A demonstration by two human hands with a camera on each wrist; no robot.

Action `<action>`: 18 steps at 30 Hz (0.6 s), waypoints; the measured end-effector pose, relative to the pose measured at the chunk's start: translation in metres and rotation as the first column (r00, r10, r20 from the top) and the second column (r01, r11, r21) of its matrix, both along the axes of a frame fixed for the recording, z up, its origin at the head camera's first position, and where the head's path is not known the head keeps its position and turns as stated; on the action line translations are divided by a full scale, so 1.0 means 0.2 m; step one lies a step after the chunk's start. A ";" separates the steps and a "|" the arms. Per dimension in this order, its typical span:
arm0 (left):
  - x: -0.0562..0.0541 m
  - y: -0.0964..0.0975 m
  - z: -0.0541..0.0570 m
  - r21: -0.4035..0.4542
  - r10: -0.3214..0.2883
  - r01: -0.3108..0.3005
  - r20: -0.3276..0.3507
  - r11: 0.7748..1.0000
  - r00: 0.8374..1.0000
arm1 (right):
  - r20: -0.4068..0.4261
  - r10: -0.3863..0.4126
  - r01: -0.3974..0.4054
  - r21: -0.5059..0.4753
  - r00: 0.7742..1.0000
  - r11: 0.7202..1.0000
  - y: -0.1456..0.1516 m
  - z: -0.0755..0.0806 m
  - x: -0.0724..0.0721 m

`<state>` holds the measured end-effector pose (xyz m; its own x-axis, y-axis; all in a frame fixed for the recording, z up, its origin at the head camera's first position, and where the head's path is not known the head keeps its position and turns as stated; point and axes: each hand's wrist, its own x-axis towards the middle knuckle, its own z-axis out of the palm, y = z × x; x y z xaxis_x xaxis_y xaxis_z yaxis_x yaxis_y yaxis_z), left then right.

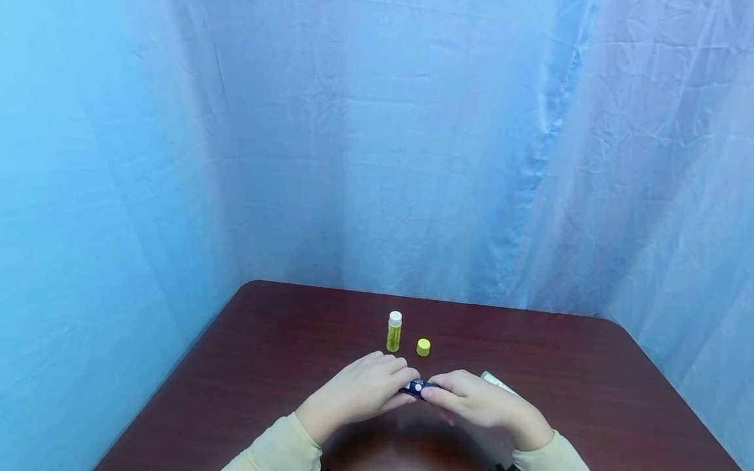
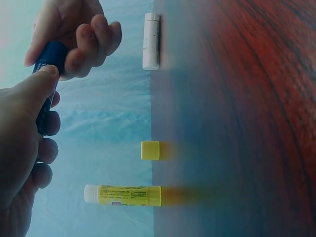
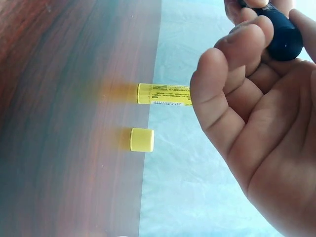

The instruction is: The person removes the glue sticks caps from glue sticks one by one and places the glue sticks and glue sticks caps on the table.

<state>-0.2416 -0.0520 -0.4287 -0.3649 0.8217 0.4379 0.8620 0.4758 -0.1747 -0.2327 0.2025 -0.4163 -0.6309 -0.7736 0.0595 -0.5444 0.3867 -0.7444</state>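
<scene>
A pale blue, wrinkled fabric curtain [image 1: 377, 144] stood behind a dark reddish-brown, wood-grained table [image 1: 265, 366]. Above the table were two bare hands in pale sleeves. The left hand [image 1: 362, 387] maintained a narrow grip, its fingers curled around a dark blue cylindrical tube [image 2: 53, 53] and its thumb laid along it. The right hand [image 1: 483, 399] held the tube's other end between thumb and fingers, also a narrow grip. The tube was thus located between the hands, touching both. Beyond them, a yellow printed cylindrical stick with a white top [image 1: 393, 333] stood upright. A white cylindrical tube [image 2: 151, 44] lay near the right hand. A small yellow cylindrical cap [image 1: 423, 347] sat beside the yellow stick, apart from it.
</scene>
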 end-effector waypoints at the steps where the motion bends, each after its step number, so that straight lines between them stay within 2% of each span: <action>1: 0.00 0.00 0.00 -0.002 0.002 -0.002 0.000 1.000 1.000 | -0.003 -0.007 0.007 0.009 1.000 1.000 0.00 0.00 0.00; 4: 0.01 -0.01 0.00 -0.008 0.016 -0.015 0.018 1.000 1.000 | -0.011 -0.026 0.026 0.030 1.000 0.999 -0.01 0.00 -0.01; 9: 0.02 -0.01 0.01 -0.027 0.028 -0.025 0.088 0.999 0.996 | -0.011 -0.034 0.034 0.050 0.999 0.998 -0.01 0.00 -0.01; 18: 0.00 -0.01 0.01 -0.028 0.002 -0.001 0.065 1.000 0.998 | -0.013 -0.035 0.035 0.033 0.999 0.999 -0.01 -0.01 0.00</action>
